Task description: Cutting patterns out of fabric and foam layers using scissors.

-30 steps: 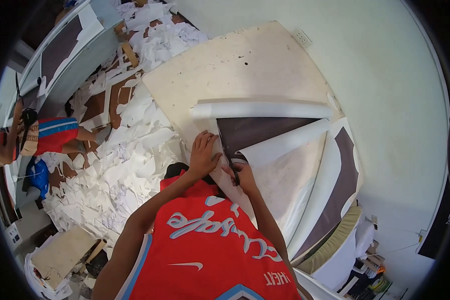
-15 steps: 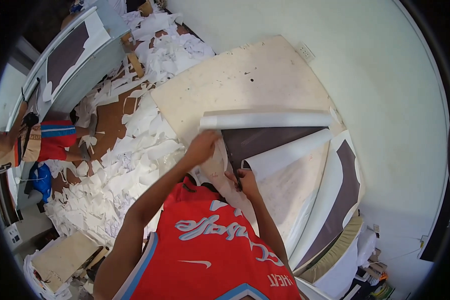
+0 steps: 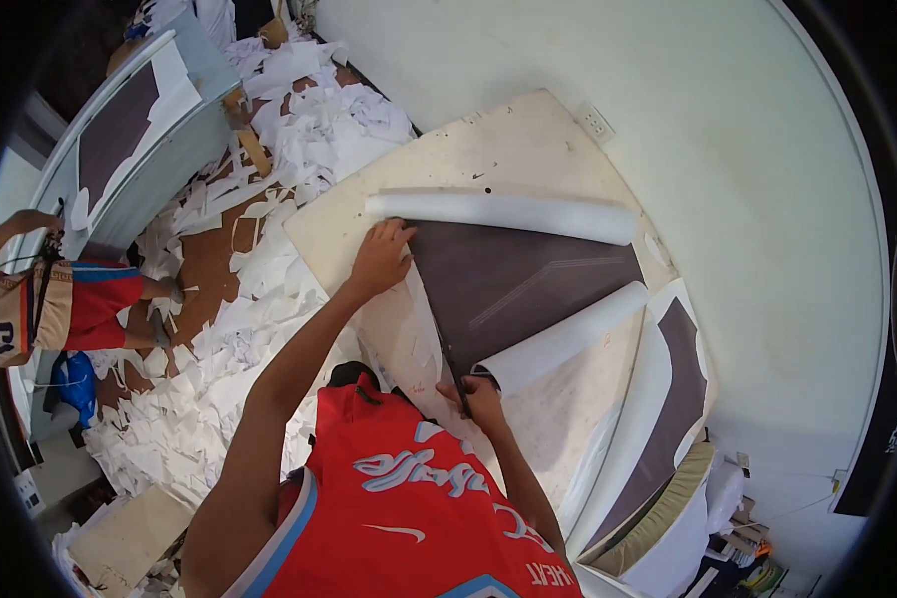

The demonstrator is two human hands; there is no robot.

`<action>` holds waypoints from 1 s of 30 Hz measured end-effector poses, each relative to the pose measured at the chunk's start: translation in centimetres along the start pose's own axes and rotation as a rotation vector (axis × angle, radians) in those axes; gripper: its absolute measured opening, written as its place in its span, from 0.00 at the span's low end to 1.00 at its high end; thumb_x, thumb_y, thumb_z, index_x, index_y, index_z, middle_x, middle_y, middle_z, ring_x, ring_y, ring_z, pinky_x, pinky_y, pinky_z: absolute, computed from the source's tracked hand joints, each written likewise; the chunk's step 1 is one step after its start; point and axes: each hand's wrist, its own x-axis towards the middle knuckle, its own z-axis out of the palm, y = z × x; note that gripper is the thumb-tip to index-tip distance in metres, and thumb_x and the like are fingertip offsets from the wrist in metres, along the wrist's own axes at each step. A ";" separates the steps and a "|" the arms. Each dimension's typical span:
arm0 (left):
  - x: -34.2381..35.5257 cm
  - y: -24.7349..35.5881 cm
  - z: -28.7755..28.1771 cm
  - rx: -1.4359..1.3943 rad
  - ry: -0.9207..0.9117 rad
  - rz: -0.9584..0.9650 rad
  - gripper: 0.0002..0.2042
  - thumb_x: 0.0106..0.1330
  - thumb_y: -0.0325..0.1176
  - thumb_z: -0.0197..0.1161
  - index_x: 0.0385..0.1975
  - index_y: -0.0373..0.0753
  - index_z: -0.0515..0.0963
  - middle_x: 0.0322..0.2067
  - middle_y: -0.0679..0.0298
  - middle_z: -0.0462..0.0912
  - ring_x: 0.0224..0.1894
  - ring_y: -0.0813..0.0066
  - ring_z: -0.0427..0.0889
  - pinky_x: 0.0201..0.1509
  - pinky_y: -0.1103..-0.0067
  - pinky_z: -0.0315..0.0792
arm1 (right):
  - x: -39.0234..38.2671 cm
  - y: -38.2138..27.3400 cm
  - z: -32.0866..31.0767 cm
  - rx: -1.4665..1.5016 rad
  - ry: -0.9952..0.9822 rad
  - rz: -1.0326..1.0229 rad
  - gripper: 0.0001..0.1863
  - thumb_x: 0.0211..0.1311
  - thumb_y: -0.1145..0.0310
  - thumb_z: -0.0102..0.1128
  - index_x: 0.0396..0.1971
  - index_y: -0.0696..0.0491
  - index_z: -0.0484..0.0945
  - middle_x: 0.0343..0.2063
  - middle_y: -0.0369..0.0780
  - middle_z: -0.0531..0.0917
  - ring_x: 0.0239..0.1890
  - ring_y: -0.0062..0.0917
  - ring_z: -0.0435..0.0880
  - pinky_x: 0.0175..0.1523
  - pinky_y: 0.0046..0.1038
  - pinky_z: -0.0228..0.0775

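A dark grey-brown sheet (image 3: 523, 274) with a white backing lies on a pale board (image 3: 409, 179), and faint light lines show on its dark face. Its far side is curled into a white roll (image 3: 508, 213), its near side into a second one (image 3: 573, 339). My left hand (image 3: 381, 259) rests at the sheet's far left corner, fingers stretched out over the edge. Black scissors (image 3: 454, 367) are gripped in my right hand (image 3: 482, 401) at the near left corner, blades along the sheet's left edge. A thin pale strip (image 3: 424, 314) lies left of that edge.
White scraps (image 3: 239, 329) cover the floor to the left. Another rolled dark sheet (image 3: 658, 399) lies right, beside a cushion-like green piece (image 3: 658, 498). A co-worker in red shorts (image 3: 105, 299) stands far left by a table (image 3: 159, 130). A wall (image 3: 728, 199) borders the board.
The far roll has shifted away from me, baring more of the dark sheet. My left hand has moved forward to the corner and flattened out; my right hand still holds the scissors.
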 end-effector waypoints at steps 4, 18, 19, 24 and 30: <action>-0.1 -1.5 -0.1 0.098 -0.167 0.062 0.44 0.47 0.50 0.67 0.65 0.38 0.60 0.64 0.44 0.57 0.69 0.47 0.52 0.76 0.61 0.40 | -0.1 -0.6 0.0 0.135 -0.045 0.060 0.21 0.51 0.52 0.72 0.17 0.54 0.75 0.11 0.31 0.70 0.13 0.15 0.67 0.19 0.21 0.57; -0.1 -1.7 -0.1 0.089 -0.141 0.060 0.51 0.38 0.56 0.67 0.63 0.30 0.60 0.64 0.43 0.56 0.70 0.47 0.48 0.75 0.58 0.37 | 1.0 -2.7 -0.2 0.145 -0.098 0.058 0.23 0.53 0.52 0.71 0.15 0.53 0.71 0.11 0.33 0.70 0.13 0.17 0.67 0.20 0.23 0.59; -0.1 -1.7 0.0 0.084 -0.171 0.053 0.51 0.38 0.57 0.67 0.63 0.30 0.60 0.64 0.43 0.55 0.70 0.47 0.48 0.75 0.57 0.36 | 1.0 -2.9 -0.3 0.165 -0.125 0.120 0.23 0.53 0.52 0.71 0.15 0.53 0.71 0.10 0.33 0.70 0.13 0.17 0.67 0.20 0.23 0.59; -0.3 -1.9 0.1 0.090 -0.144 0.085 0.53 0.37 0.57 0.67 0.63 0.29 0.59 0.64 0.43 0.55 0.71 0.47 0.48 0.75 0.56 0.36 | 2.0 -4.2 0.0 0.102 -0.082 0.011 0.23 0.53 0.53 0.71 0.14 0.53 0.71 0.10 0.33 0.70 0.13 0.16 0.67 0.19 0.22 0.58; -0.2 -2.0 0.0 0.055 -0.138 0.077 0.54 0.36 0.57 0.68 0.64 0.28 0.57 0.64 0.42 0.55 0.71 0.45 0.47 0.75 0.56 0.35 | 5.0 -5.7 0.4 0.101 -0.056 -0.040 0.24 0.54 0.53 0.71 0.13 0.53 0.70 0.10 0.32 0.70 0.12 0.15 0.66 0.19 0.23 0.57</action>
